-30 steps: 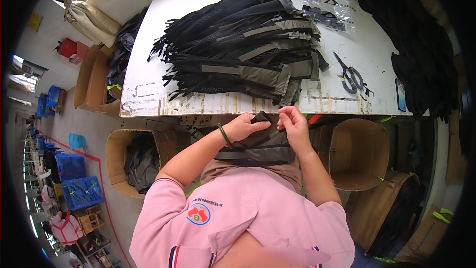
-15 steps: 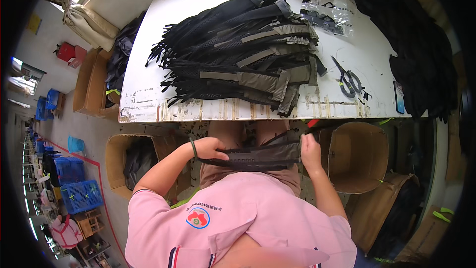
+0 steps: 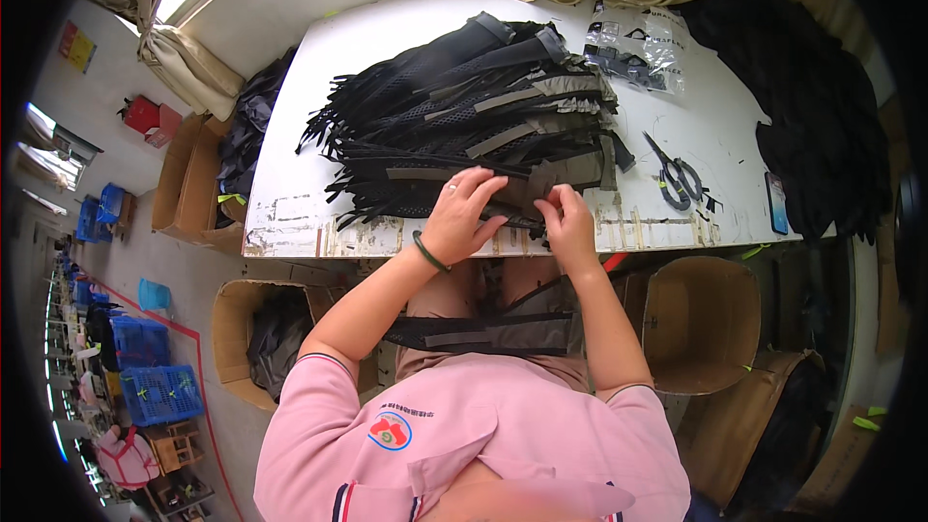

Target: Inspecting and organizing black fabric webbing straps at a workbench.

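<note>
A pile of black mesh strips (image 3: pixel 435 116) with grey fabric ends and cut fringes is spread over the white table (image 3: pixel 300 68). At the pile's near edge, my left hand (image 3: pixel 462 217) rests with fingers stretched out and thumb apart on the top strip. Close to its right, my right hand (image 3: pixel 568 222) pinches the grey end of a strip. Another dark mesh strip with a grey panel (image 3: pixel 503 335) lies across my lap, untouched by either hand.
Black-handled scissors (image 3: pixel 677 172) and a phone (image 3: pixel 776 201) lie on the right of the table. Behind them are a clear plastic bag of dark parts (image 3: pixel 633 48) and a black fabric heap (image 3: pixel 812 106). Open cardboard boxes (image 3: pixel 704 324) stand below the table edge on both sides.
Both hands have let go of the strip they held over my lap, which now lies there. They have reached forward to the pile, where the right hand has taken a strip's end.
</note>
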Motion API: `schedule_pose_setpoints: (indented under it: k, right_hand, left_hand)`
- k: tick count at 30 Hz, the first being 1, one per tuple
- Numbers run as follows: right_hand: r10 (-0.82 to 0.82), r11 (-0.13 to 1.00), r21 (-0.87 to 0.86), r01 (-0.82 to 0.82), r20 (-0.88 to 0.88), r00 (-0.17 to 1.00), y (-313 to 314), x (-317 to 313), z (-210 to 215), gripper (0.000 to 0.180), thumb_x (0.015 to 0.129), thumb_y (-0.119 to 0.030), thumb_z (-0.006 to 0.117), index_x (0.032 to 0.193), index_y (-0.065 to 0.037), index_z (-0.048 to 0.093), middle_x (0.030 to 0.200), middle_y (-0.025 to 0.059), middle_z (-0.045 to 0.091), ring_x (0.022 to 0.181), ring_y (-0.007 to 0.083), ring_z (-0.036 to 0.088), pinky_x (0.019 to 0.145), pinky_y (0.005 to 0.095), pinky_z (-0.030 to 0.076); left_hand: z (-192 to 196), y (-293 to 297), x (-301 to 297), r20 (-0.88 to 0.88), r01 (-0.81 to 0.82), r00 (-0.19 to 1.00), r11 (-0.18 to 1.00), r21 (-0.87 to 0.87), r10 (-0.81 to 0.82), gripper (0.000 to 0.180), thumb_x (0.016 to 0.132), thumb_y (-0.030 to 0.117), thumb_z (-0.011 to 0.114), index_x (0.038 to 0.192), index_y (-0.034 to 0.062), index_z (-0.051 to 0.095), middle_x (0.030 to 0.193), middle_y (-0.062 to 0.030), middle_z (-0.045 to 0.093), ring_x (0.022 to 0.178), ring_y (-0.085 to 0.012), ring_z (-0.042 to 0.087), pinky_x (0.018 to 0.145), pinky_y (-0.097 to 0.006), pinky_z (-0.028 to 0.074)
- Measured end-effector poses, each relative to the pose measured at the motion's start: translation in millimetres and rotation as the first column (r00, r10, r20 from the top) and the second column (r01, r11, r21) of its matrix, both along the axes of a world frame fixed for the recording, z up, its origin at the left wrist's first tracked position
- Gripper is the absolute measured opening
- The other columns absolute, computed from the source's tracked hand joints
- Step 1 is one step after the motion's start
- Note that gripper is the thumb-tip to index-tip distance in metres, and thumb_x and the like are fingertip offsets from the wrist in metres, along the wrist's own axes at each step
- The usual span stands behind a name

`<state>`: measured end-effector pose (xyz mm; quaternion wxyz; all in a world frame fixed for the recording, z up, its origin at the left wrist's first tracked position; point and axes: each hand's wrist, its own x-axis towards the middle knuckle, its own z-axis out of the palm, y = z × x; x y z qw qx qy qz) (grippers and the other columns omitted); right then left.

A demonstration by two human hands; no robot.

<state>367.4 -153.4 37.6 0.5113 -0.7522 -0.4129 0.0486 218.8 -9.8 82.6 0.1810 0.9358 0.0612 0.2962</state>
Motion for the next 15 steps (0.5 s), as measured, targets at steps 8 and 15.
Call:
schedule_pose_setpoints:
  k: [8, 15]
  right_hand:
    - [-0.225, 0.965, 0.200, 0.172, 0.284, 0.932, -41, -30, 22, 0.044, 0.080, -0.016, 0.073, 0.115, -0.003, 0.050, 0.110, 0.0161, 0.059, 0.100, 0.0365, 0.057, 0.085, 0.0429, 0.044]
    - [-0.172, 0.985, 0.076, 0.155, 0.333, 0.927, -35, -24, 4, 0.038, 0.086, -0.005, 0.061, 0.122, -0.004, 0.048, 0.096, 0.0140, 0.064, 0.084, 0.0346, 0.061, 0.070, 0.0414, 0.047]
  left_hand:
    - [-2, -17, 40, -0.163, 0.115, 0.971, 0.938, -0.327, -0.175, 0.023, 0.081, 0.018, 0.069, 0.093, 0.0002, 0.061, 0.077, -0.0168, 0.062, 0.070, -0.0332, 0.062, 0.063, -0.039, 0.049]
    - [0, -36, 31, -0.214, -0.010, 0.969, 0.838, -0.546, -0.127, 0.026, 0.081, 0.023, 0.072, 0.086, 0.0015, 0.057, 0.081, -0.0174, 0.064, 0.077, -0.0355, 0.063, 0.066, -0.039, 0.050]
